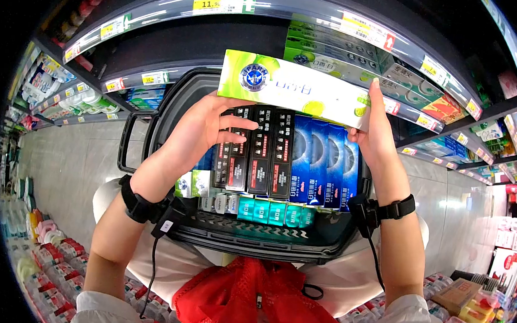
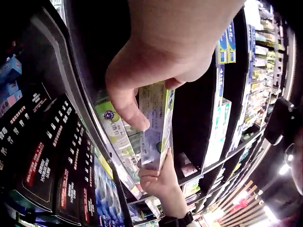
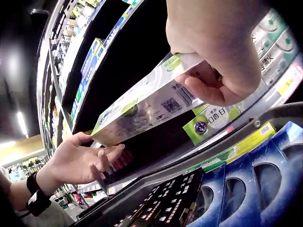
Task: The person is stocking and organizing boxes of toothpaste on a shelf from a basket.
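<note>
A long green and white box (image 1: pixel 295 90) is held lengthwise above an open dark bin. At its right end my right hand (image 1: pixel 381 133) grips it, thumb along the front edge and fingers curled behind. My left hand (image 1: pixel 195 128) is at the other end, its thumb and forefinger about the box and its other fingers spread loosely below. The right wrist view shows the box (image 3: pixel 147 104) tilted, with the right hand (image 3: pixel 218 56) round one end and the left hand (image 3: pixel 75 163) at the other. Both hands also meet the box (image 2: pixel 155 125) in the left wrist view.
The bin (image 1: pixel 324 251) holds upright black boxes (image 1: pixel 260 155), blue boxes (image 1: pixel 321 159) and teal boxes (image 1: pixel 276 213). Behind it, similar green boxes (image 1: pixel 330 56) stand on a dark shelf with price tags (image 1: pixel 212 3). Packaged goods (image 1: pixel 57 256) lie low on the left.
</note>
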`<state>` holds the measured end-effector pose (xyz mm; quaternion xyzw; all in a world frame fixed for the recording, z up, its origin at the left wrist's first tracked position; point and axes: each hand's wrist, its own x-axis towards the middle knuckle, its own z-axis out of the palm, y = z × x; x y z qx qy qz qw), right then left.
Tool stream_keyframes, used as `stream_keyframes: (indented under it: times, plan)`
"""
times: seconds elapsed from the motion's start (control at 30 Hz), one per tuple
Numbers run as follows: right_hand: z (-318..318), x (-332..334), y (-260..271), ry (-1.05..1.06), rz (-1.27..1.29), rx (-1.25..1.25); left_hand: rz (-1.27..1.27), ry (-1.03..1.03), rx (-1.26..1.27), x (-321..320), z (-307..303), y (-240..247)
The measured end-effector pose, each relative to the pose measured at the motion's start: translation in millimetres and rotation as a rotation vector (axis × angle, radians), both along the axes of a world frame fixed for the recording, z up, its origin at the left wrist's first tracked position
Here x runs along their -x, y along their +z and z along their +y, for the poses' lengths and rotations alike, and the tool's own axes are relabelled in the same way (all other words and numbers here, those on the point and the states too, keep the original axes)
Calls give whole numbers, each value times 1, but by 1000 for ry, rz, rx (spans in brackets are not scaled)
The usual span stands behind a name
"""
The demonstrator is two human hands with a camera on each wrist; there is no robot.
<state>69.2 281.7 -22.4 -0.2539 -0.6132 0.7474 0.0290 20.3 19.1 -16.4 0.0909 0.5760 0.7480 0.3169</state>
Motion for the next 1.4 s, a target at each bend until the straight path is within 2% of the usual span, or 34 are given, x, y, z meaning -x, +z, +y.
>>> stream_keyframes:
  times: [0.13,0.23,0.3,0.47,0.5,0.67,0.7,0.73,0.9,1.0,1.07,1.1,1.2,1.27,1.33,1.4]
  plan:
    - [-4,4,-4,22,15,19,-5,-35,-53,0,-3,3]
    - [-4,6,-7,21,33,-4,30,44,-46,-1,-1,6]
    - [-4,8,-7,15,50,-22,158,136,92,0,-1,10]
    - [0,8,-8,-14,62,-85,206,120,294,-1,-1,14]
    - [1,7,-9,0,40,-89,190,109,271,-3,0,17]
    - [0,0,-1,-14,-50,85,40,66,211,2,-7,7]
    - [3,1,-4,30,-46,129,18,-23,202,8,-10,4]
    - [6,2,-8,72,-37,172,4,48,214,5,-6,2]
    - [7,0,-4,-20,111,368,-26,37,238,1,-1,-9]
    - [6,-3,0,-98,222,334,-25,64,150,16,-1,-21]
    - [10,-3,2,-125,254,337,66,146,85,35,5,-28]
    - [12,-4,4,-138,278,327,84,123,29,49,5,-30]
    - [17,-9,14,-183,337,428,293,182,53,82,24,-31]
    - [22,-14,18,-165,360,451,376,175,117,103,36,-30]
    - [26,-18,19,-36,360,381,409,190,108,123,48,-33]
    - [27,-20,21,-72,350,393,437,187,98,138,65,-31]
